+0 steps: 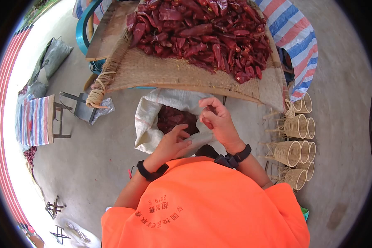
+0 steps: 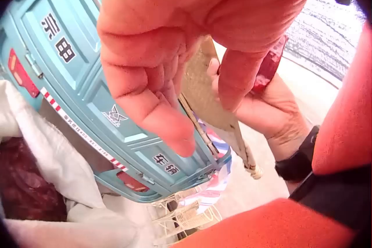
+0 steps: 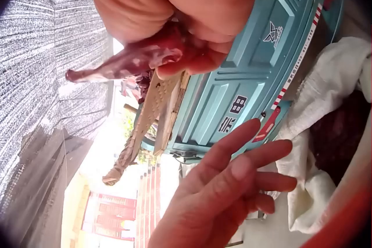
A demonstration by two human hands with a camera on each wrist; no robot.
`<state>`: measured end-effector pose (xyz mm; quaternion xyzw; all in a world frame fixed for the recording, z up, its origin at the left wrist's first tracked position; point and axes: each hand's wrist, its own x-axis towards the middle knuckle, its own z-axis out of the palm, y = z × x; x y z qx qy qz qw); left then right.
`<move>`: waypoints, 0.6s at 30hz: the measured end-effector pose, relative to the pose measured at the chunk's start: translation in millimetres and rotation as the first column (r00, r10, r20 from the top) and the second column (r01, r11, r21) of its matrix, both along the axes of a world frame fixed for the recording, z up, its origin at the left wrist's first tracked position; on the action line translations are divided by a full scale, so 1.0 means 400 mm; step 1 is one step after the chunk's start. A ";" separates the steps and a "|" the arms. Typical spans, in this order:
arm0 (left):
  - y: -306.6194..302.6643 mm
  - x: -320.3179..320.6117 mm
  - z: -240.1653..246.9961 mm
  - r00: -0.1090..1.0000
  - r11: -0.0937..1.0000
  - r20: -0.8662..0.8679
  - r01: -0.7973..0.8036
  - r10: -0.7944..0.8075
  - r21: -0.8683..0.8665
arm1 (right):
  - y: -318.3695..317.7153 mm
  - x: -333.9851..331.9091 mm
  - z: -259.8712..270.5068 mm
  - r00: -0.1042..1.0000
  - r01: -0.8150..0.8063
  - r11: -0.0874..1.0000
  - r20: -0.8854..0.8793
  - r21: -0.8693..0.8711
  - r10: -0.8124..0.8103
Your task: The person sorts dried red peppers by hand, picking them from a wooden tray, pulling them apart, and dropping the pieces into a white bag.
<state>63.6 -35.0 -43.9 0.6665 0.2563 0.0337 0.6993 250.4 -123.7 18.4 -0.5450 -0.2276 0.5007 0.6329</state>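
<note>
My right hand (image 1: 223, 126) is raised over the right side of a white woven sack (image 1: 146, 120), its fingers curled round a dried red chili pepper (image 3: 128, 61). The pepper's narrow end sticks out of the grip in the right wrist view. Lower and to the left, my left hand (image 1: 168, 145) hovers over the sack's near edge, fingers loosely spread and holding nothing. Dark red chilies (image 1: 173, 118) show inside the sack's wide mouth. Just beyond the sack, a heap of red chili peppers (image 1: 202, 39) lies on a woven mat (image 1: 153, 72).
The mat's rolled left edge (image 1: 107, 78) juts toward me. Behind the sack stands a turquoise vehicle tailgate (image 3: 212, 114). Several rattan stools (image 1: 295, 126) are stacked on the right. A striped sheet (image 1: 293, 31) hangs at the back right, and a dark stool (image 1: 84, 109) stands left.
</note>
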 end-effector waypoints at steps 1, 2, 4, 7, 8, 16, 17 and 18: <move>0.008 0.002 0.006 1.000 0.983 0.012 -0.004 0.007 -0.181 | -0.001 0.002 -0.004 0.991 -0.012 0.999 0.133 -0.049 0.019; 0.012 -0.002 0.000 0.999 0.999 -0.033 0.037 -0.037 -0.009 | 0.003 0.004 -0.028 0.940 -0.016 0.999 0.339 -0.049 0.032; 0.024 -0.010 -0.032 0.986 0.935 -0.131 0.139 -0.100 0.328 | 0.010 0.011 -0.049 0.827 -0.066 0.996 0.556 -0.056 0.086; 0.023 -0.056 -0.121 0.870 0.635 -0.461 0.457 -0.174 0.623 | 0.020 0.013 -0.043 0.812 -0.154 0.986 0.561 -0.062 0.162; 0.022 -0.071 -0.160 0.848 0.651 -0.487 0.491 -0.207 0.578 | 0.018 0.005 -0.036 0.844 -0.151 0.987 0.513 -0.050 0.155; -0.016 -0.145 -0.375 0.764 0.686 -0.537 0.605 -0.357 0.405 | 0.018 0.001 0.007 0.628 -0.392 0.912 0.690 -0.118 0.359; -0.023 -0.147 -0.391 0.740 0.655 -0.555 0.639 -0.380 0.404 | 0.019 0.000 -0.002 0.510 -0.428 0.896 0.788 -0.116 0.346; -0.032 -0.142 -0.404 0.715 0.623 -0.572 0.671 -0.402 0.401 | 0.010 0.001 0.015 0.376 -0.381 0.917 0.886 -0.120 0.272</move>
